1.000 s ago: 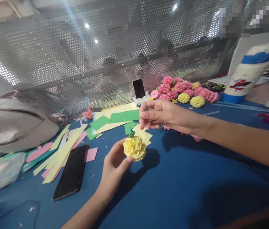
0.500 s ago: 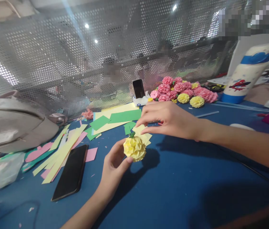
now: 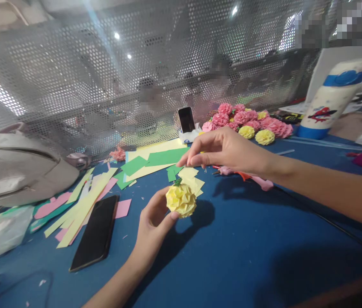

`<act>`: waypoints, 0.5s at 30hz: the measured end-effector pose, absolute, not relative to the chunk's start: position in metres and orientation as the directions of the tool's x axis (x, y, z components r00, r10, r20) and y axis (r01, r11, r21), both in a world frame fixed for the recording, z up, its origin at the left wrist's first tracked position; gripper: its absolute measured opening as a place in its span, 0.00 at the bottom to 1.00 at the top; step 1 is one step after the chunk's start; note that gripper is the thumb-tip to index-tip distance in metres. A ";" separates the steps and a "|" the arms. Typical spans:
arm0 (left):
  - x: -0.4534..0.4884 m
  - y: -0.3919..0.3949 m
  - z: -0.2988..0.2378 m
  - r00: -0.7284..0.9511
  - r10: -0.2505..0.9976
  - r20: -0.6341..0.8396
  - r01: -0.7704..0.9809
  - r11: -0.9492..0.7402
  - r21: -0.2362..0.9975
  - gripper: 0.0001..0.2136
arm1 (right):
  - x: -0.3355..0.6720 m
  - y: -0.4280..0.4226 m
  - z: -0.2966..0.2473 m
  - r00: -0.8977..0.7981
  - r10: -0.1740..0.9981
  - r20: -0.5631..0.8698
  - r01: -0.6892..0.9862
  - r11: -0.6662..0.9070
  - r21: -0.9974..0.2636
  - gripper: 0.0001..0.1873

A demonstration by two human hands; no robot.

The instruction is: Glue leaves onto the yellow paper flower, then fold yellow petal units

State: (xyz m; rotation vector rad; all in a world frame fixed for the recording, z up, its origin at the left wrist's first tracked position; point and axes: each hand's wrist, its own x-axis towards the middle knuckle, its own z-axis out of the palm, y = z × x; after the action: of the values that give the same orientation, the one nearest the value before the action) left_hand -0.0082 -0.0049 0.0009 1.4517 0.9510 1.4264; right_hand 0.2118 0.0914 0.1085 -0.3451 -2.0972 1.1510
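A round yellow folded-paper flower (image 3: pixel 181 200) with a small green piece on top sits in my left hand (image 3: pixel 155 222), which is closed around its side with the thumb in front. My right hand (image 3: pixel 224 149) hovers beyond it with bent fingers and thumb slightly apart; nothing shows between them. Under its fingertips lie small green paper pieces (image 3: pixel 172 173) and pale yellow paper squares (image 3: pixel 194 185). Behind the right wrist rests a pink glue gun (image 3: pixel 262 182) with a red trigger and a black cord, partly hidden by the arm.
Pink and yellow paper flowers (image 3: pixel 251 122) are heaped at the back, near a white-and-blue bottle (image 3: pixel 331 102). A black phone (image 3: pixel 96 233) and paper strips (image 3: pixel 87 205) lie left, beside a pale bag (image 3: pixel 17 167). A small phone (image 3: pixel 186 119) stands before the perforated metal panel (image 3: pixel 104 85).
My right hand has lifted off the yellow squares and moved slightly up and back, uncovering them and the glue gun. My left hand and the yellow flower have stayed in place.
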 end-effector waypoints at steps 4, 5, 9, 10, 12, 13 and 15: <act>-0.007 -0.005 0.002 0.053 0.941 0.334 -0.052 -0.332 0.942 0.18 | 0.211 0.092 0.107 -0.771 0.504 0.389 -0.201 0.386 -0.900 0.06; -0.007 -0.005 0.002 0.053 0.941 0.333 -0.052 -0.331 0.942 0.18 | 0.211 0.091 0.108 -0.770 0.508 0.386 -0.201 0.381 -0.902 0.06; -0.007 -0.005 0.002 0.047 0.941 0.335 -0.054 -0.333 0.942 0.18 | 0.209 0.087 0.111 -0.734 0.533 0.421 -0.110 0.518 -0.848 0.08; -0.007 -0.005 0.002 0.045 0.941 0.335 -0.053 -0.333 0.941 0.18 | 0.209 0.086 0.112 -0.727 0.531 0.435 -0.063 0.580 -0.812 0.07; -0.008 -0.005 0.001 0.045 0.941 0.335 -0.051 -0.332 0.942 0.18 | 0.210 0.085 0.112 -0.725 0.507 0.466 0.030 0.700 -0.714 0.07; -0.008 -0.005 0.001 0.045 0.942 0.334 -0.050 -0.331 0.942 0.18 | 0.210 0.084 0.111 -0.728 0.491 0.478 0.073 0.749 -0.659 0.07; -0.008 -0.005 0.001 0.047 0.942 0.332 -0.048 -0.329 0.943 0.18 | 0.212 0.083 0.110 -0.736 0.461 0.496 0.145 0.823 -0.550 0.07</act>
State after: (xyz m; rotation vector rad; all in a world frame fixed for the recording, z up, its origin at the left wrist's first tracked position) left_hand -0.0075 -0.0049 0.0010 1.4462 0.9598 1.4275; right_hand 0.2118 0.0834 0.1098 -0.4424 -2.3599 0.6447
